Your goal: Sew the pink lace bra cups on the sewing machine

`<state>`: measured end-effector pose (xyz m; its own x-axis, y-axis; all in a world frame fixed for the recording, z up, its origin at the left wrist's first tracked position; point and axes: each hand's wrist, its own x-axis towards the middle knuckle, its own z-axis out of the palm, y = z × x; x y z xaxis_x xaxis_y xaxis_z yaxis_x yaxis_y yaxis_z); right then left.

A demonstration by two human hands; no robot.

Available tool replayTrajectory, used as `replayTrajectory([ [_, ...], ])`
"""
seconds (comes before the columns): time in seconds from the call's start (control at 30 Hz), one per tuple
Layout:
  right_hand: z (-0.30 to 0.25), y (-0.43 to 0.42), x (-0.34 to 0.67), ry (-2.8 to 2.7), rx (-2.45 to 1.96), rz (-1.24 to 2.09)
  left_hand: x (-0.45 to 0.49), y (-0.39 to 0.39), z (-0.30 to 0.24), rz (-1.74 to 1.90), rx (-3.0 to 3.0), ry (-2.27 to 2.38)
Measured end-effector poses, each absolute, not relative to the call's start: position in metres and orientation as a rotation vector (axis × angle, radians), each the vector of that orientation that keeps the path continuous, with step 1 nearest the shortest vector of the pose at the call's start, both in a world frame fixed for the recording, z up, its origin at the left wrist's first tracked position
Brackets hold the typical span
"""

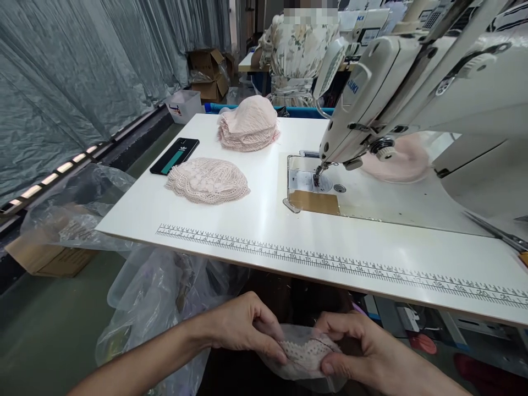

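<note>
Below the table's front edge, a pale pink lace piece with sheer fabric (307, 355) is stretched between my two hands. My left hand (251, 327) pinches its left side between thumb and fingers. On the right side, my right hand (357, 349) grips it the same way, thumb on top. A pink lace cup-shaped piece (208, 180) lies on the white table (264, 220) ahead of my left hand. Farther back sits a stack of pink lace cups (249, 124). The sewing machine (363, 104) stands to the right, its presser foot (317, 179) over the metal plate.
A black phone (175, 155) rests near the table's left edge. Scissors (497, 231) lie at the far right. Sheer pink fabric (396, 159) is behind the needle area. Plastic bags (160, 302) hang at the lower left. A person in a floral top (303, 49) sits beyond the table.
</note>
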<state>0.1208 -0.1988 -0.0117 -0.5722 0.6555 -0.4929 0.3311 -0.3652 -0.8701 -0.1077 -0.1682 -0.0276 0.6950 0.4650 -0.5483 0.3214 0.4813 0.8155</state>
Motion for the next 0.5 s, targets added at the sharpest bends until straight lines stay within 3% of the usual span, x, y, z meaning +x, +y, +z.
replayTrajectory([
  [0.5, -0.0163, -0.1985, 0.1199, -1.595, -1.297, 2.048, -0.1088, -0.1702, -0.0287, 0.133, 1.051, 0.852],
])
